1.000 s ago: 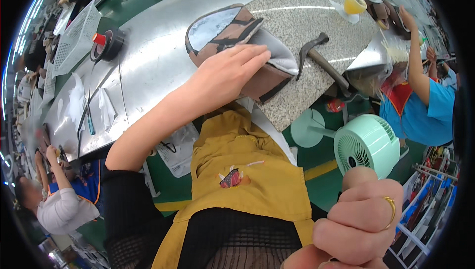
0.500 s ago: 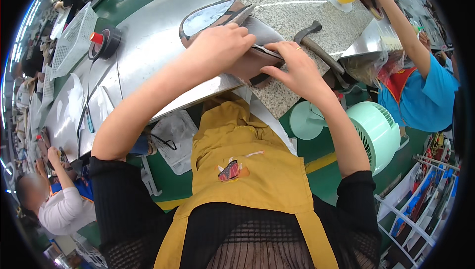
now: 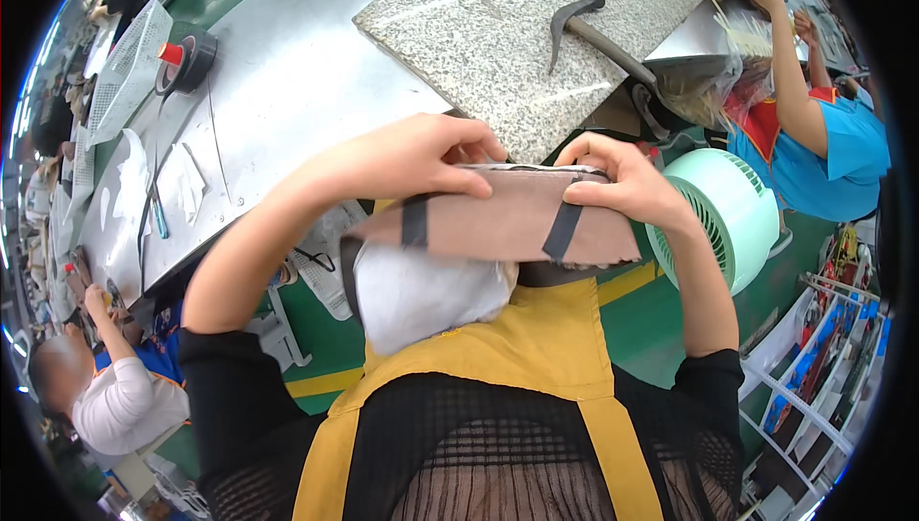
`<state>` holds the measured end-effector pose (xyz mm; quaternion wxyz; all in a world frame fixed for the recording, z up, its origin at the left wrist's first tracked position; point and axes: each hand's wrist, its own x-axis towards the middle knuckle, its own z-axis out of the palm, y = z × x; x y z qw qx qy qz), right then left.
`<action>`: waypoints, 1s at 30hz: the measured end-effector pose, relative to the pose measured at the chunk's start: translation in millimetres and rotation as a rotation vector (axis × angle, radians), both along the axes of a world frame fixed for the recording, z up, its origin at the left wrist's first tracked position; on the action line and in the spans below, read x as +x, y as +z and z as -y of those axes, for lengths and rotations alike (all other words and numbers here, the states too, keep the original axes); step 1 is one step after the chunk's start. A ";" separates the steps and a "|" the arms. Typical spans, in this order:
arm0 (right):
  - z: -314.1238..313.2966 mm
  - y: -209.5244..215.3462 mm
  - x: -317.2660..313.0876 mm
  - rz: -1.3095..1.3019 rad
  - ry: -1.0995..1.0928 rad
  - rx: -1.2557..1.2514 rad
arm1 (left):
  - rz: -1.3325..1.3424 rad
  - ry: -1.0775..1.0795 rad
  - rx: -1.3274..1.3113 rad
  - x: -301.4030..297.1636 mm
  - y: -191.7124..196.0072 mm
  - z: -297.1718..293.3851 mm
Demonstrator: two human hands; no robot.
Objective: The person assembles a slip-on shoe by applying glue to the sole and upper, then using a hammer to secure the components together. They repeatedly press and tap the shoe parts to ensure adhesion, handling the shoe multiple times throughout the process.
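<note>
both hands grip one brown piece with two black strips (image 3: 498,224), held in mid air above the yellow apron (image 3: 536,349), at the centre of view. the left hand (image 3: 412,157) curls its fingers over the top edge at 10 o'clock; the right hand (image 3: 617,181) pinches the top edge at 2 o'clock. a white pad (image 3: 421,296) hangs under the piece. a hammer (image 3: 593,28) lies on the stone slab (image 3: 479,33) at 12 o'clock, a green fan (image 3: 732,215) at 3 o'clock.

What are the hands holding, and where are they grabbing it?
Both hands hold a brown shoe piece with black straps. The left hand pinches its upper left edge, the right hand its upper right edge.
</note>
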<state>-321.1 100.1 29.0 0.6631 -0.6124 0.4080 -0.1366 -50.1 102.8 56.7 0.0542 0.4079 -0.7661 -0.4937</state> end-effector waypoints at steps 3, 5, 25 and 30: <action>4.4 -38.6 -17.1 -0.041 -0.116 0.016 | -0.082 0.068 0.031 -15.1 -39.8 13.7; 12.6 -43.3 -18.5 -0.094 -0.154 -0.081 | -0.045 0.109 0.000 -23.1 -46.0 23.5; 15.1 -44.5 3.6 -0.554 -0.231 -1.101 | -0.078 0.183 -0.046 -25.2 -61.2 48.9; 2.2 -42.3 16.5 -0.494 -0.071 -1.189 | -0.026 0.151 -0.243 -26.4 -69.8 45.5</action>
